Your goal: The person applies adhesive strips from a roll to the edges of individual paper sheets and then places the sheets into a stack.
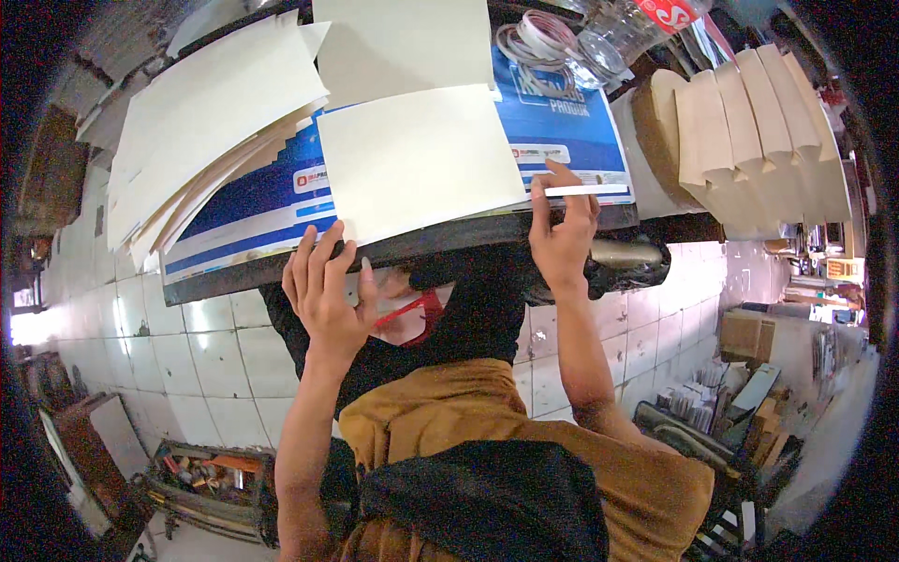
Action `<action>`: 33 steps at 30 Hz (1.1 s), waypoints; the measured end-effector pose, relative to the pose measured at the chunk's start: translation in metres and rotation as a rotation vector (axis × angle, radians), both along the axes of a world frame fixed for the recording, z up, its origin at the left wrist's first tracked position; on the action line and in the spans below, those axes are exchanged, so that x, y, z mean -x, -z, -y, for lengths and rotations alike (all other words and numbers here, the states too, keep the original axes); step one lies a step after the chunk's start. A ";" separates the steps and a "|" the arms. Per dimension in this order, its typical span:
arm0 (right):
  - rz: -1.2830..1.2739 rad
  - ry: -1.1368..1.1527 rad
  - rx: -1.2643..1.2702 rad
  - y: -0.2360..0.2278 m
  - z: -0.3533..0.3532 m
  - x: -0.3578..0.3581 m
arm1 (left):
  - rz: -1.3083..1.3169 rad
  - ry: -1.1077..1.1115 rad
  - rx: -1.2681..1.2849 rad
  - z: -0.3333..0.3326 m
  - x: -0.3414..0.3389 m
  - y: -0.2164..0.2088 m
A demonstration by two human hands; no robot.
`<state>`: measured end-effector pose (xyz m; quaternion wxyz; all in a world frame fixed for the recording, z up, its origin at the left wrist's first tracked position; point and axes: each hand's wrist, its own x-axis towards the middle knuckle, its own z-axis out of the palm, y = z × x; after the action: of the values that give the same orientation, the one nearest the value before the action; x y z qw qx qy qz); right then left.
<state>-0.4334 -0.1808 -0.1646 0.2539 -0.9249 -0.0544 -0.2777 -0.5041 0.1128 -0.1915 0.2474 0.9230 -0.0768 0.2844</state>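
Note:
A blank cream sheet (421, 164) lies in front of me on a blue and white printed sheet (220, 220) that covers the table top. My left hand (328, 290) is at the table's front edge with its fingers spread, fingertips near the sheet's lower left corner; nothing is in it. Between the thumb and fingers of my right hand (566, 229) is a slim white stick (588, 190), pointing right. That hand is just beyond the cream sheet's right edge. Another cream sheet (403, 42) lies behind the first.
A fanned pile of cream sheets (215, 122) is on the left. At the back right are a coil of pale tape (538, 39) and a clear plastic bottle (623, 42) with a red label. Thick folded paper stacks (749, 140) stand at the right. Below is a tiled floor (220, 361).

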 end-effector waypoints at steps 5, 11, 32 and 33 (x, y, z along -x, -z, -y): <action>0.080 -0.035 0.076 0.004 0.004 -0.001 | 0.007 0.011 -0.006 0.001 -0.001 0.001; 0.039 -0.005 0.092 0.003 0.000 -0.002 | -0.014 0.014 0.000 -0.002 0.002 0.001; -0.027 -0.053 -0.378 -0.014 -0.027 0.053 | -0.274 0.116 -0.168 0.093 -0.035 -0.038; -0.033 -0.031 -0.247 -0.015 -0.024 0.055 | -0.281 0.112 -0.163 0.094 -0.035 -0.038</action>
<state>-0.4883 -0.1568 -0.1499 0.3710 -0.8901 -0.0296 -0.2631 -0.4690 0.0190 -0.1537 0.1957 0.9650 -0.1155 0.1310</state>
